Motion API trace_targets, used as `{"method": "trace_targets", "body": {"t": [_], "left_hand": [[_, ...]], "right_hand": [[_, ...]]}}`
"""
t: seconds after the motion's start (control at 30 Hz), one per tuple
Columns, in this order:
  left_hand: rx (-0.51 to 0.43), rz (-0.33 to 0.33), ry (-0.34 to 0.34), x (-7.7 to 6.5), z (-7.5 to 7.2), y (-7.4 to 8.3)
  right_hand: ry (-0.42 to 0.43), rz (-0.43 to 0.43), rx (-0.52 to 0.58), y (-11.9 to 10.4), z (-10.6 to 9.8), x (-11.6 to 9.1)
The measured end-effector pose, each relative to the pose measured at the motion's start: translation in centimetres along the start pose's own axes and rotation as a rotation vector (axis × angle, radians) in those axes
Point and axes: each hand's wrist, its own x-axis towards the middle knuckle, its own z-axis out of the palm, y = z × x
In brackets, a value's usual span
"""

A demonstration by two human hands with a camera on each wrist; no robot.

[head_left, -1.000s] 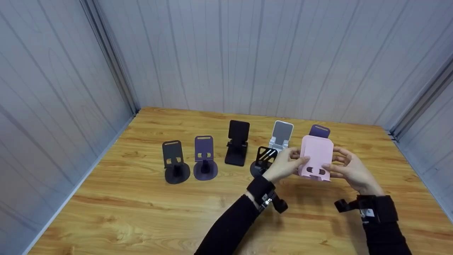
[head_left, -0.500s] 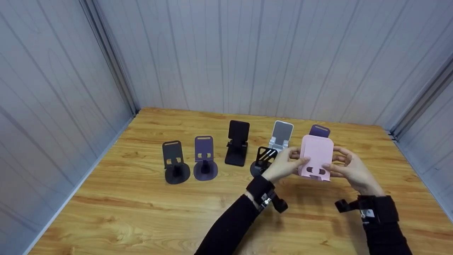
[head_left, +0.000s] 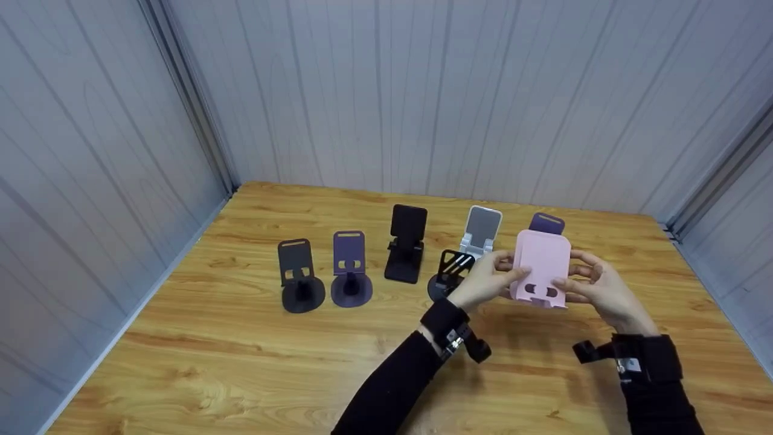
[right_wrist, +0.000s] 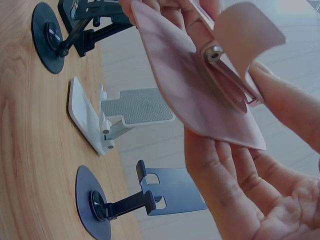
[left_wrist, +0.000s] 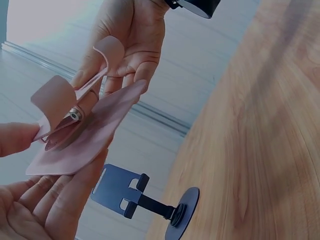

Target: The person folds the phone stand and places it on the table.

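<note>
Above the table's right half, a pink phone stand (head_left: 543, 263) is held up between both hands. My left hand (head_left: 488, 281) grips its left edge, thumb on the front plate and fingers behind. My right hand (head_left: 607, 296) grips the right edge in the same way. From below, the left wrist view shows the stand's flat base (left_wrist: 95, 140) folded close to the plate, with two curved lips (left_wrist: 55, 100) and a metal hinge screw. Behind it stands a purple phone stand (head_left: 546, 223), mostly hidden in the head view.
More phone stands line the wooden table (head_left: 290, 380): dark grey (head_left: 295, 266), purple (head_left: 348, 254), black (head_left: 407, 241), white-and-grey (head_left: 482, 226), and a black slotted one (head_left: 450, 272) beside my left hand. Panelled walls (head_left: 386, 96) enclose the back and sides.
Almost nothing differs. Both hands keep the same hold on the pink phone stand; the whole head view has shifted very slightly.
</note>
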Motion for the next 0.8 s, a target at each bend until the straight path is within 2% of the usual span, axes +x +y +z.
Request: {"method": "trace_targets", "body": {"t": [0.17,0.27,0.5,0.7,0.8], "left_hand": [[0.033,0.015,0.013,-0.2,0.1,0.5],[0.152,0.057,0.049,-0.5,0.4,1.1],[0.647,0.199,0.101,-1.7,1.2,2.6],[1.027,0.33,0.165,-2.5,1.7,3.4],[1.183,0.359,0.195,-2.9,1.7,3.6]], "right_hand": [[-0.012,-0.007,0.04,-0.1,-0.1,-0.1],[-0.018,-0.011,0.052,0.1,-0.4,-0.1],[-0.004,0.006,0.089,0.8,-1.0,0.0],[-0.026,0.019,0.115,1.1,-1.4,0.2],[-0.037,0.048,0.103,1.2,-1.7,0.4]]}}
